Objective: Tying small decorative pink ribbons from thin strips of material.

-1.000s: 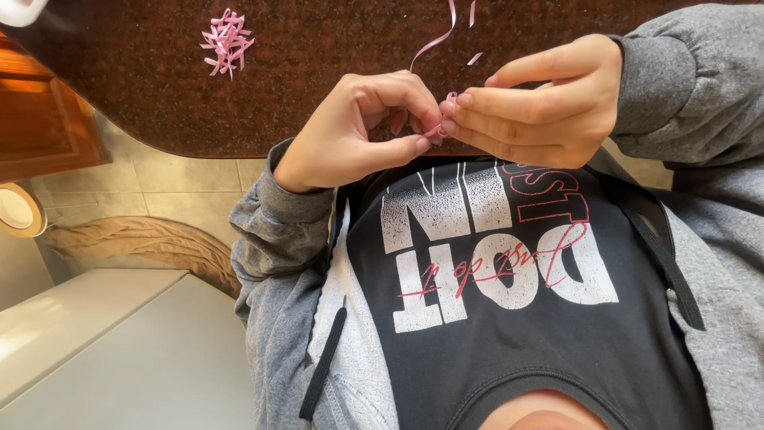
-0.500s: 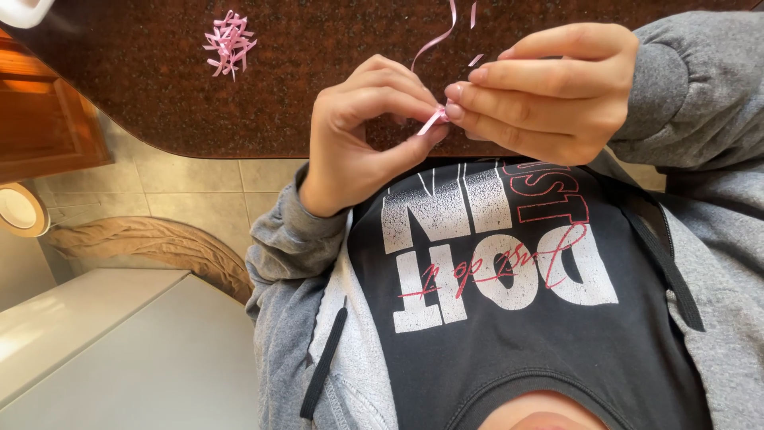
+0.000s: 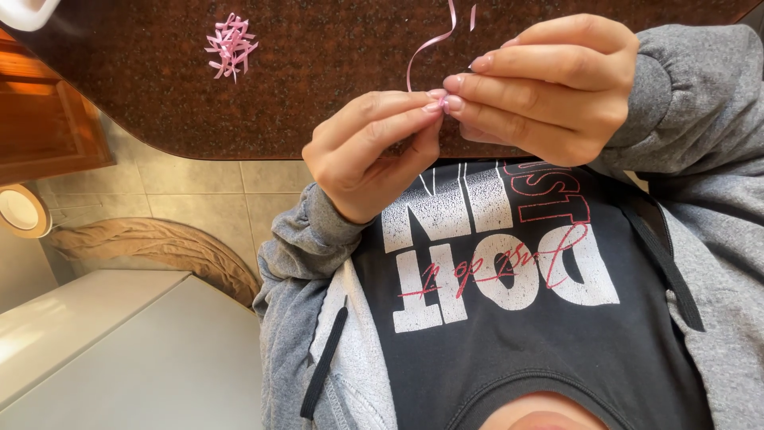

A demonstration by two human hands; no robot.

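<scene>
Both of your hands are up in front of your chest, fingertips meeting over the near edge of the dark speckled countertop (image 3: 334,87). Your left hand (image 3: 370,151) is curled, with thumb and forefinger pinching the end of a thin pink ribbon (image 3: 426,48). Your right hand (image 3: 549,84) comes in from the other side, fingers stretched out flat and stacked, tips pressed against the same spot on the ribbon. So both hands are grasping it, pinched right where the fingertips touch.

From that pinch the ribbon curls upward and away across the countertop, running out past the far edge of the picture. A second short bit of pink strand shows just beside it near the top.

Over toward the countertop's left side, well apart from your hands, sits a small pink bow (image 3: 231,44), a little bundle of looped ribbon lying on the stone. A white object (image 3: 28,9) peeks in at the far left corner, too cut off to tell what it is.

You're wearing a grey zip hoodie (image 3: 700,183) over a black printed t-shirt (image 3: 509,318). Below the countertop there's tiled floor (image 3: 199,199), a wooden cabinet door (image 3: 48,127), and a white appliance top (image 3: 119,350).
</scene>
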